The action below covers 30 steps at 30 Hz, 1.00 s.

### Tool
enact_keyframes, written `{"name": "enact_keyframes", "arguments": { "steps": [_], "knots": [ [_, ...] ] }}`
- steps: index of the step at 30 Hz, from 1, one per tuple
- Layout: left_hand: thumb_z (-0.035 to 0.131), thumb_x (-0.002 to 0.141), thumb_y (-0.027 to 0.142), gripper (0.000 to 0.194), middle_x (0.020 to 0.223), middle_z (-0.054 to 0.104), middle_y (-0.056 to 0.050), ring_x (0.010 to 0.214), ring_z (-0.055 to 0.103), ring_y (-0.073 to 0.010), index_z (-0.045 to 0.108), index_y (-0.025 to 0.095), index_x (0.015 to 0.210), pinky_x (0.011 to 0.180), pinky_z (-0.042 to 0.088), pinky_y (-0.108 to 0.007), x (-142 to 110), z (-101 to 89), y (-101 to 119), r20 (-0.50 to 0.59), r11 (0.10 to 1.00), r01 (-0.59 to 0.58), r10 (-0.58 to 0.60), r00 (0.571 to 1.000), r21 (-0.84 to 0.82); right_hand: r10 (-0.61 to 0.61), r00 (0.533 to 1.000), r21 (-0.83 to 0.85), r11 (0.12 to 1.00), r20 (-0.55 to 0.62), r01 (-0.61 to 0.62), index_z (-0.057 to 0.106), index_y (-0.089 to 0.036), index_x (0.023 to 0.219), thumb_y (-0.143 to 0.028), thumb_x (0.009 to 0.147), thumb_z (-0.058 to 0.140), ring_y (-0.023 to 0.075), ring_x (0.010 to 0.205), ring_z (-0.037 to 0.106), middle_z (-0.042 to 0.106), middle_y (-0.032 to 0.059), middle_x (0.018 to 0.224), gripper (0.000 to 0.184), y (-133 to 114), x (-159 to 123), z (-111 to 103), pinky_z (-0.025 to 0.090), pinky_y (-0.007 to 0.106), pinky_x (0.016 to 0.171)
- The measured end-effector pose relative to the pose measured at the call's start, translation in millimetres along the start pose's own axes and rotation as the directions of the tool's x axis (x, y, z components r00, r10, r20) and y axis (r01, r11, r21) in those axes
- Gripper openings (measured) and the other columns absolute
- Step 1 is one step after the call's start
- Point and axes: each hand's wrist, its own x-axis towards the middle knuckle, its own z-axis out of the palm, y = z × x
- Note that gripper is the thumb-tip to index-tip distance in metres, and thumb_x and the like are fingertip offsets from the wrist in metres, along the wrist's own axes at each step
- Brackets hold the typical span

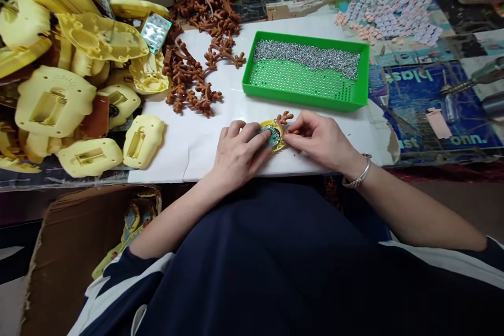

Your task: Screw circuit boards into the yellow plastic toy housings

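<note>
On the white work surface, a small yellow plastic shell lies with its inside facing up and a green circuit board in it. My left hand holds it from the left, fingers bent over the board. A brown antler-shaped piece sticks out at the shell's upper right edge. Against the right edge, my right hand is closed in a pinch on another brown piece, mostly hidden by the fingers; it looks like an antler too.
Beyond my hands stands a green tray of silver screws. Brown antler pieces lie left of it, beside piled yellow shells. Small pale parts and a power screwdriver are right. A cardboard box stands below the edge.
</note>
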Motion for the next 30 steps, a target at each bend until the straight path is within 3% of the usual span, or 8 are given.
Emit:
{"name": "enact_keyframes", "arguments": {
  "steps": [10, 13, 15, 17, 24, 30],
  "knots": [
    [0.047, 0.105, 0.042, 0.035, 0.111, 0.072, -0.010, 0.097, 0.053, -0.0248, 0.070, 0.019, 0.114, 0.079, 0.041, -0.037, 0.7, 3.6, -6.5, -0.028, 0.997, -0.030, 0.028, 0.999, -0.071, -0.115, 0.984, -0.245, 0.958, 0.136, 0.147, 0.058, -0.019, 0.075, -0.026, 0.079, 0.065, 0.0145, 0.064, 0.055, 0.066, 0.0012, 0.073, 0.011, -4.5, 5.3, -9.9, 0.039, 0.029, 0.063],
    [0.046, 0.105, 0.041, 0.035, 0.111, 0.072, -0.010, 0.096, 0.053, -0.0248, 0.070, 0.018, 0.115, 0.078, 0.041, -0.037, 0.4, 4.0, -6.6, -0.037, 0.997, -0.027, 0.025, 0.999, -0.075, -0.166, 0.984, -0.321, 0.930, 0.064, 0.178, 0.060, -0.020, 0.072, -0.031, 0.084, 0.065, 0.0167, 0.069, 0.058, 0.067, 0.0034, 0.075, 0.017, -7.2, 9.2, -15.3, 0.041, 0.031, 0.066],
    [0.046, 0.105, 0.041, 0.035, 0.110, 0.072, -0.010, 0.097, 0.053, -0.0247, 0.070, 0.018, 0.115, 0.078, 0.041, -0.037, 0.1, 3.8, -6.8, -0.032, 0.997, -0.027, 0.025, 0.999, -0.074, -0.200, 0.979, -0.351, 0.920, -0.036, 0.175, 0.064, -0.021, 0.077, -0.032, 0.088, 0.062, 0.0179, 0.072, 0.060, 0.070, 0.0054, 0.081, 0.016, -7.7, 14.2, -16.1, 0.043, 0.032, 0.068],
    [0.045, 0.105, 0.042, 0.035, 0.111, 0.072, -0.010, 0.097, 0.053, -0.0245, 0.070, 0.019, 0.116, 0.078, 0.041, -0.037, -0.2, 3.5, -7.2, -0.014, 0.998, -0.023, 0.022, 1.000, -0.067, -0.221, 0.973, -0.360, 0.914, -0.062, 0.185, 0.067, -0.020, 0.087, -0.030, 0.089, 0.060, 0.0192, 0.077, 0.063, 0.072, 0.0070, 0.089, 0.012, -6.6, 20.1, -13.5, 0.046, 0.034, 0.072],
    [0.046, 0.105, 0.042, 0.035, 0.114, 0.072, -0.010, 0.101, 0.053, -0.0251, 0.070, 0.020, 0.118, 0.079, 0.040, -0.037, -0.8, 3.6, -7.2, 0.001, 0.998, -0.012, 0.013, 1.000, -0.063, -0.135, 0.990, -0.079, 0.987, 0.031, 0.137, 0.069, -0.017, 0.084, -0.031, 0.083, 0.062, 0.0152, 0.067, 0.060, 0.072, 0.0038, 0.080, 0.016, -2.1, 29.4, -3.3, 0.048, 0.031, 0.066],
    [0.045, 0.105, 0.040, 0.035, 0.113, 0.072, -0.010, 0.100, 0.053, -0.0250, 0.070, 0.019, 0.117, 0.079, 0.041, -0.037, -0.2, 3.0, -6.6, -0.007, 0.997, -0.016, 0.015, 1.000, -0.072, -0.138, 0.986, -0.045, 0.989, 0.094, 0.142, 0.070, -0.016, 0.080, -0.031, 0.081, 0.062, 0.0141, 0.066, 0.058, 0.070, 0.0036, 0.076, 0.017, -4.4, 33.6, -6.2, 0.045, 0.030, 0.063]
  ]
}}
